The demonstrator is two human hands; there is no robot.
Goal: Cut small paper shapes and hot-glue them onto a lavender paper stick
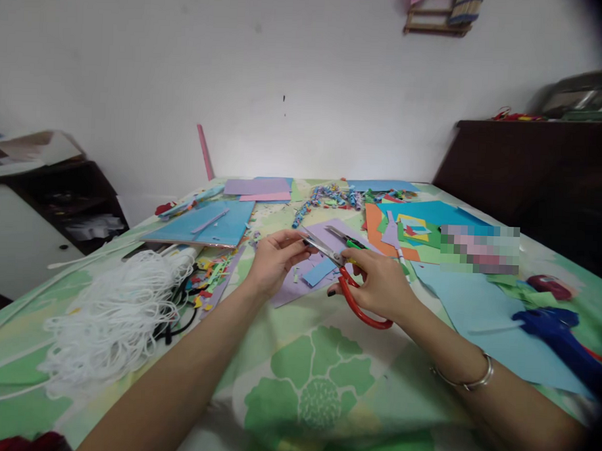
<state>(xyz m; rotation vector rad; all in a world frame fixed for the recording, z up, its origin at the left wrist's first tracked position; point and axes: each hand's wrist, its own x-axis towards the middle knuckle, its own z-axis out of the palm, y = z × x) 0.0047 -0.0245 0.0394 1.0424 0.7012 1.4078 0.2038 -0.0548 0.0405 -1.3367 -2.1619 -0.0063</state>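
My right hand grips a pair of scissors with red handles, the blades reaching left. My left hand is closed in a pinch close to the blade tips; whatever lies between its fingertips is too small to make out. Beneath both hands lies a purple paper sheet. On it rest a blue paper strip and tiny scraps. A second pair of scissors, with green handles, lies just beyond my right hand.
A tangled white cord heaps up at the left, beside a blue sheet pack. Colourful curled paper pieces lie farther back. At the right are orange paper, light blue paper and a dark blue glue gun.
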